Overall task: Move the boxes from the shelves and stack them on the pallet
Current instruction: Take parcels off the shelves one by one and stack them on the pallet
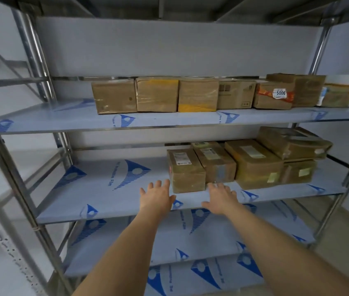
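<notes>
Nearest, two bare forearms reach over the film-covered steel shelf [105, 195], the left hand [156, 196] and right hand [220, 198] both spread with straight fingers and holding nothing, one on each side of the small brown taped cardboard box with a white label [185, 170] at the left end of that shelf's row. This looks like the reach for the next box, so the palms must close against its two side faces and draw it clear of the neighbouring taped brown box [216, 163] pressed against it. Farther up, a row of brown cartons [190, 95] waits on the higher shelf; the pallet is out of view, and the labels are too blurred to read.
</notes>
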